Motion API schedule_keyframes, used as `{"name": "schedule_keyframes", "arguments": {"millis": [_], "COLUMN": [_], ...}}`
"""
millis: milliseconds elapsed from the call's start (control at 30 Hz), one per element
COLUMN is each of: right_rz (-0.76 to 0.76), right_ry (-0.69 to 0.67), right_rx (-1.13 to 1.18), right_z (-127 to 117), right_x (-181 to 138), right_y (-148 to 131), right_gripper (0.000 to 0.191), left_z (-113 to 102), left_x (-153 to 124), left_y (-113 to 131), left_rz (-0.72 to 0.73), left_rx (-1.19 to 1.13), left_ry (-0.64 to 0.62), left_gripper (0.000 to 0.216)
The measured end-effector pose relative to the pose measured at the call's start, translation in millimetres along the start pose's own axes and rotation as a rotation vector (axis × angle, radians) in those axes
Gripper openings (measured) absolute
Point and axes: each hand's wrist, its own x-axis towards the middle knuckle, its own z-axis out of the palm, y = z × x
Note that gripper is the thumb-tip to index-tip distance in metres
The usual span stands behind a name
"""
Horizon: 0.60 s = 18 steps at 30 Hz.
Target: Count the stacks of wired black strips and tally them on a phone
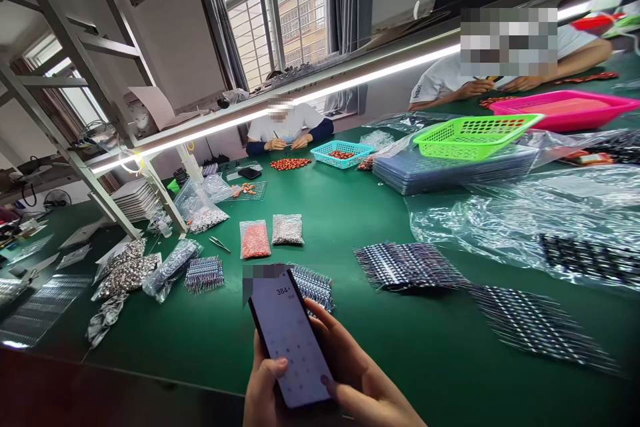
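Observation:
A smartphone [290, 340] showing a calculator with "384+" on its screen is held upright over the table's near edge. My left hand [263, 380] grips its left side, thumb on the lower left of the screen. Around the right side wraps my right hand [355, 373], its thumb touching the lower right corner of the screen. Partly hidden behind the phone lies a bundle of wired components [314, 285]. Beyond it sit a bag of orange-pink parts [255, 240] and a bag of grey parts [287, 229].
Wired strips [407, 265] lie to the right, beside plastic sheeting [480, 213]. A green basket [475, 137] rests on stacked clear trays [450, 170]. Tweezers [220, 244] and bags of metallic parts [127, 270] are at left. Two people sit across the green table [200, 340].

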Motion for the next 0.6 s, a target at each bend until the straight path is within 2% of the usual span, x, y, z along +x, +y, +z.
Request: {"name": "schedule_keyframes", "arguments": {"millis": [200,467,600], "right_rz": [-0.010,-0.004,-0.013], "right_ry": [0.011,0.080,0.031], "right_rx": [-0.016,-0.061,-0.014], "right_z": [2.9,6.7,2.9], "right_x": [-0.9,-1.4,-0.6], "right_y": [-1.0,-0.4,0.3], "right_gripper": [0.067,0.073,0.072], "left_z": [2.4,3.0,1.6], "left_x": [-0.7,-1.7,-0.9], "left_y": [0.5,2.0,1.4], "left_rz": [0.016,0.005,0.010], "left_rx": [0.008,0.022,0.039], "left_ry": [-0.019,-0.045,-0.052], "left_gripper": [0.048,0.049,0.052]}}
